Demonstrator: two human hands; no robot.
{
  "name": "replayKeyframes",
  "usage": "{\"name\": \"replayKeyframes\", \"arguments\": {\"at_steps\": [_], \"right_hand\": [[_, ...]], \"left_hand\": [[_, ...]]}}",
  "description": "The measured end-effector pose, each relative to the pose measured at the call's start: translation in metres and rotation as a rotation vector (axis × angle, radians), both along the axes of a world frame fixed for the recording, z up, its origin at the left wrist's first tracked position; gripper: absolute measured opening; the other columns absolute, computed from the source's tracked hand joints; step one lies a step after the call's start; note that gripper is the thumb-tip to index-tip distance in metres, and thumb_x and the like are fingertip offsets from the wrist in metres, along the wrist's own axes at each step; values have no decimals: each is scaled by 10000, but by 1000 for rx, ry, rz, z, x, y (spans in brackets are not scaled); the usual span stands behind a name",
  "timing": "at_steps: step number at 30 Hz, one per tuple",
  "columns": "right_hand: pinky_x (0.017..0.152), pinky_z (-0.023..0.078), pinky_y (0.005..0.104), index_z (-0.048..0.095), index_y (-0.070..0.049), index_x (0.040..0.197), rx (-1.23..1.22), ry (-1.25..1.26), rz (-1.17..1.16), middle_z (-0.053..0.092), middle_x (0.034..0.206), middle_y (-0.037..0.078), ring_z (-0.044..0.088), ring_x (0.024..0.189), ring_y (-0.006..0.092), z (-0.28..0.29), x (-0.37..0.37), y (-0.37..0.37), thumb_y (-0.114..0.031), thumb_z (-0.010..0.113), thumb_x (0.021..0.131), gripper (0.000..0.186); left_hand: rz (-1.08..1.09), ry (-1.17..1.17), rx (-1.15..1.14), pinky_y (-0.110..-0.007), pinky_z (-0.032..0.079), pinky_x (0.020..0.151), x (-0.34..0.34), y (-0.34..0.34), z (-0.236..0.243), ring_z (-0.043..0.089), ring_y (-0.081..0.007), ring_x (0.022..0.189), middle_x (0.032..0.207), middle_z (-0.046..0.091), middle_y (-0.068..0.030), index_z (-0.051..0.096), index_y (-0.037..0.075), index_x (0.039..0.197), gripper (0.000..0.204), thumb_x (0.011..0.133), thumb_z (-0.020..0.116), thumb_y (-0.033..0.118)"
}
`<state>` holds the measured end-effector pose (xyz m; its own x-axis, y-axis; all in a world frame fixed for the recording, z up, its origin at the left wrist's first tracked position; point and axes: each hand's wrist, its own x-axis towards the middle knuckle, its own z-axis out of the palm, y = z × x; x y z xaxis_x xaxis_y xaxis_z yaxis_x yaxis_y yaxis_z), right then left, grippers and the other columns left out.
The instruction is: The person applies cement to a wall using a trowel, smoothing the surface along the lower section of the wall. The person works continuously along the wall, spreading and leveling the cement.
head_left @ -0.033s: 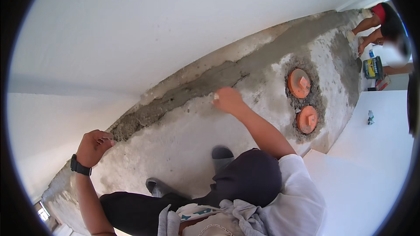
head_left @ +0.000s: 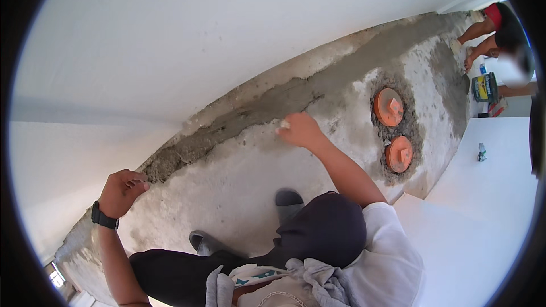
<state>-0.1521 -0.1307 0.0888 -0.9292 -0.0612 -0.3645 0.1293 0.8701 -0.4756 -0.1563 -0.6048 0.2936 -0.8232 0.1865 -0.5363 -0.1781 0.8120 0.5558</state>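
Note:
A strip of grey mortar [head_left: 273,102] runs along the foot of the white wall, smoother at the far right and rough and crumbly at its left end. Beside that rough end is my left hand [head_left: 119,193], its bent fingers and thumb drawn together, a dark watch [head_left: 104,217] on the wrist. Over the mortar's near edge I hold my right hand [head_left: 302,131], closed, with a small pale spot at the fingertips. What either hand pinches, if anything, is too small to make out.
Two orange round caps [head_left: 389,107] sit in broken concrete to the right. At the far right another person [head_left: 495,31] bends down near a dark bucket [head_left: 484,88]. My dark shoes [head_left: 289,198] stand on the concrete floor [head_left: 244,193]. A white wall [head_left: 153,40] rises along the far side.
My right hand has shifted very slightly to the right. My left hand stays where it was.

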Motion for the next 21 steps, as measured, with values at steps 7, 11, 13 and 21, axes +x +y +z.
{"name": "replayKeyframes", "arguments": {"at_steps": [7, 11, 13, 21], "right_hand": [[857, 527, 495, 693, 45, 996, 162, -67, -306, 700, 991, 274, 667, 996, 435, 17, 8, 108, -418, 679, 871, 479], [863, 524, 499, 673, 48, 1027, 206, -101, -337, 702, 996, 271, 659, 1008, 450, 19, -3, 127, -442, 651, 897, 508], [878, 525, 499, 678, 35, 1042, 196, -95, -297, 705, 1010, 263, 661, 1017, 444, 20, -9, 120, -444, 640, 906, 500], [868, 532, 512, 689, 27, 1035, 220, -37, -267, 703, 983, 264, 666, 1003, 435, -1, -15, 110, -469, 627, 921, 512]], "left_hand": [[-11, -46, -89, -284, 519, 731, 0, 8, 3, 638, -133, 777, 839, 696, -71, 730, -9, 1077, 280, 859, 785, 159], [-1, -83, -53, -280, 518, 733, -1, 15, 1, 638, -133, 780, 843, 696, -75, 710, -26, 1118, 328, 857, 784, 159], [-13, -91, -77, -278, 518, 733, -2, 19, 0, 638, -133, 782, 845, 696, -76, 704, -32, 1133, 343, 857, 783, 156], [-22, -72, -74, -284, 525, 741, -2, 27, 1, 647, -143, 786, 851, 696, -85, 696, -44, 1136, 336, 855, 774, 122]]}}
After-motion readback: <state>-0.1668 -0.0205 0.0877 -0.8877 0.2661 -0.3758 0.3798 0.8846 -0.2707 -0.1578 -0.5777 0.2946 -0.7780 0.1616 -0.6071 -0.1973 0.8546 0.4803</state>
